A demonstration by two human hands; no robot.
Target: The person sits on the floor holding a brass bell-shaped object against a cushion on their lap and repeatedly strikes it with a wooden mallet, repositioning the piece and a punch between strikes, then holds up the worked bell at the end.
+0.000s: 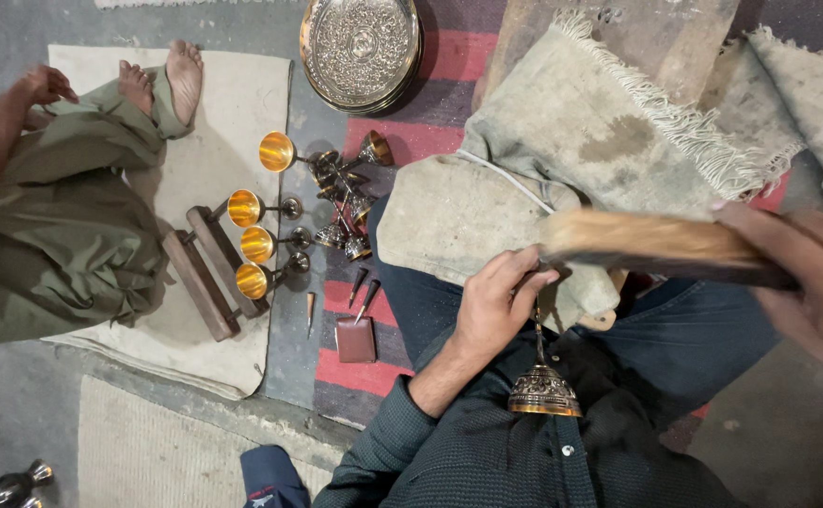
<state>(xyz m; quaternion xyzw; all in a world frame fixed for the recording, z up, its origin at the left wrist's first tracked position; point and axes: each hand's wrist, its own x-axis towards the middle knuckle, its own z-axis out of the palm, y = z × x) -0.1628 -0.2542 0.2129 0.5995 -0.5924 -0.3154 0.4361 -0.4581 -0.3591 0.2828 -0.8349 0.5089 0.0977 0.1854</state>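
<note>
My left hand [494,303] grips the upper part of an engraved brass goblet [543,390], whose ornate foot points toward me over my lap. The goblet's cup end is hidden under my fingers, against a grey cloth pad [458,221] on my knee. My right hand [807,277] holds a long wooden mallet [656,246], blurred, lying crosswise just above and to the right of my left hand.
Several brass goblets [252,243] lie with gold insides showing, propped on a wooden block [206,277]. A round engraved tray [361,45] leans at the top. Small chisels [363,290] and a brown block [355,340] lie on the striped rug. Another person [63,198] sits barefoot at left.
</note>
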